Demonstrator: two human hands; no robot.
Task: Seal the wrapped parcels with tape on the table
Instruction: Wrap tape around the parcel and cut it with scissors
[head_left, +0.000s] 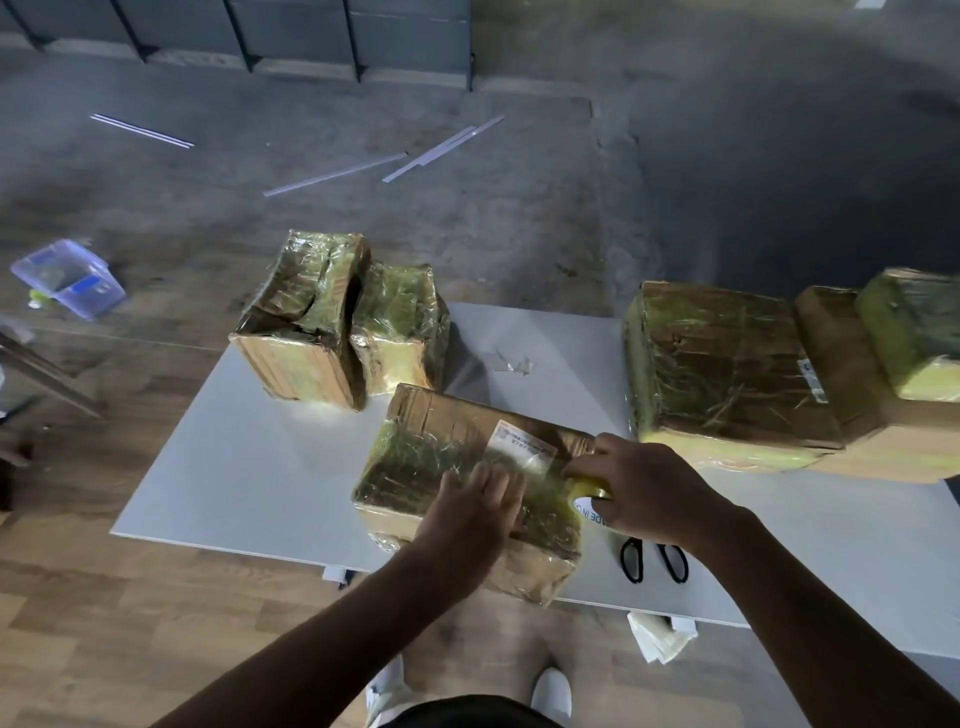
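The parcel (457, 467) you are sealing sits in the lower middle of the frame, at the front edge of the bench (249, 467). Your left hand (472, 514) lies flat on its top with the fingers straight, pressing down. Your right hand (644, 488) is curled round the tape roll (589, 488) at the parcel's right edge. The tape between your hands is clear and hard to trace against the glossy wrap, so work by feel. Pull the roll away from the left hand with steady tension, low to the surface, and let the flat fingers follow behind it, smoothing from the middle outward so no air or creases get trapped. The wrap looks wrinkled and slippery, so press firmly and run the strip past the edge and down the side, where it can bite. Steer clear of the white label (522, 446) if it must stay readable. The scissors (654, 558) lie just below your right hand, within easy reach for the cut. Pin the tape with the left hand before you let the roll go. More wrapped parcels wait at upper centre (306, 332) and at the right (722, 364).
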